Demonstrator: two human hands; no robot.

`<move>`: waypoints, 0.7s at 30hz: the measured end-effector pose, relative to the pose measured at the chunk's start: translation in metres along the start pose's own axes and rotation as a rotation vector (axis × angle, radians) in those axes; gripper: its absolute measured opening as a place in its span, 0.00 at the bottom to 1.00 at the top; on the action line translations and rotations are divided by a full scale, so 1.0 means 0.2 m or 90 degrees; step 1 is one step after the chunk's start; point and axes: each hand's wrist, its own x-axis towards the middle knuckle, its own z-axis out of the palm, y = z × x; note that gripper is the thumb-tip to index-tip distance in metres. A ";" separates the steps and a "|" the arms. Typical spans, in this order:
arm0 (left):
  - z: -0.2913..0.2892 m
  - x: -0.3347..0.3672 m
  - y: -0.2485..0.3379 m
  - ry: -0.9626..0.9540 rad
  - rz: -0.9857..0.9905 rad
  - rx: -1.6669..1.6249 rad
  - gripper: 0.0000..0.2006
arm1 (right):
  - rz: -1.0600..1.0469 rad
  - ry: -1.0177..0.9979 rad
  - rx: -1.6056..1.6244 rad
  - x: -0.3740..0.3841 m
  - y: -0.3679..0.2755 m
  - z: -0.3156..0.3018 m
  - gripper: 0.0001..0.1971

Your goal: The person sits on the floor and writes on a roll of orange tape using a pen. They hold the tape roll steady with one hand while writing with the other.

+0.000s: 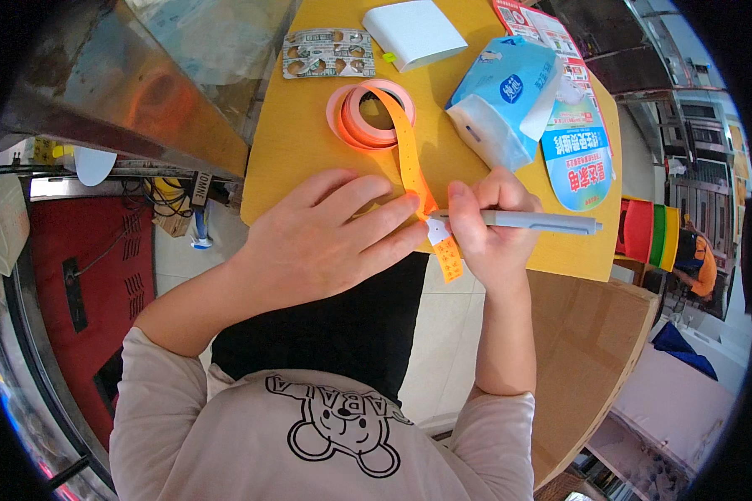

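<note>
My right hand (500,219) is closed around a pale grey pen (560,222), its tip against a strip of orange price labels (408,154). The strip runs down from a label roll (340,125) lying on the yellow table. Its free end hangs past the near table edge, with a white patch beside the pen tip and small dark marks below. My left hand (334,238) lies palm down with its fingers stretched out, the fingertips resting on the strip just left of the pen. Its thumb is folded near the roll.
Behind the roll lie a silver blister pack (327,54) and a white box (415,33). A blue tissue pack (507,100) sits at right over a printed fan-shaped card (578,167). A cardboard box (589,351) stands below the table's right side. Far right, a person in orange (704,269) is visible.
</note>
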 end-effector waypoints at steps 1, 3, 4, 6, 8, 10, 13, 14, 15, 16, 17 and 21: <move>0.00 0.00 0.00 0.002 -0.001 0.000 0.17 | -0.004 0.004 -0.003 0.00 0.00 0.00 0.18; 0.00 0.00 0.00 0.005 -0.002 -0.002 0.17 | -0.009 0.008 -0.010 0.00 0.00 0.00 0.18; 0.00 0.00 0.00 0.004 -0.001 -0.002 0.17 | -0.011 0.007 -0.014 0.00 0.00 0.00 0.18; 0.00 0.00 0.00 0.004 -0.002 0.001 0.17 | -0.014 0.005 -0.018 0.00 0.00 0.00 0.18; 0.00 0.00 0.00 0.005 -0.004 0.000 0.17 | -0.013 0.006 -0.018 0.00 0.00 0.00 0.18; 0.00 0.00 0.00 0.003 -0.001 0.003 0.17 | -0.008 0.001 -0.024 0.00 -0.01 0.00 0.18; 0.00 0.00 0.00 -0.002 -0.001 0.005 0.17 | -0.006 -0.002 -0.023 0.00 -0.01 0.00 0.18; 0.00 0.00 0.00 -0.004 -0.001 0.006 0.17 | -0.006 -0.001 -0.021 0.00 -0.01 0.00 0.18; 0.00 0.00 0.00 -0.005 -0.002 0.003 0.17 | 0.002 0.001 -0.026 0.00 -0.01 0.00 0.18; 0.00 0.00 0.00 -0.006 -0.003 0.000 0.17 | 0.010 0.003 -0.030 0.00 -0.01 0.00 0.18; 0.00 0.00 0.00 -0.008 -0.004 -0.004 0.17 | 0.018 0.004 -0.034 0.00 -0.01 0.00 0.18; 0.00 0.00 0.00 -0.011 -0.003 0.002 0.17 | -0.014 0.001 -0.021 0.00 0.00 0.00 0.18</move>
